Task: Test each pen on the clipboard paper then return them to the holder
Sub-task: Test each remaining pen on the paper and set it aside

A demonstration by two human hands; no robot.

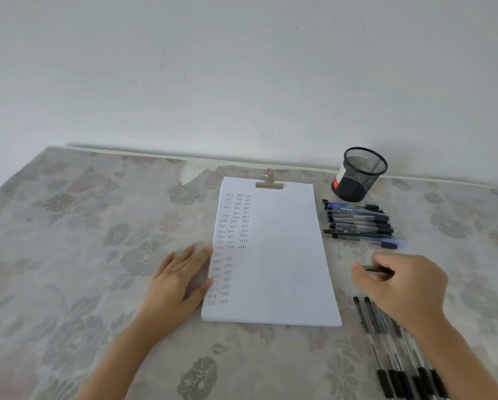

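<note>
Right hand (pixel 400 281) pinches one dark pen (pixel 371 267) (blurred).

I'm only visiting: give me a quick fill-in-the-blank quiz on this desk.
The right hand pinches a ___.
The left hand rests flat on the paper's ___ edge.
The mesh holder contains ___ pens.
The metal clip grips the paper's ___ edge.
Missing words: pen; left; no; top.

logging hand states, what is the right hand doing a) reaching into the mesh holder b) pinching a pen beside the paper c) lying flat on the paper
b: the right hand pinches a dark pen, to the right of the paper and away from the holder.
</note>
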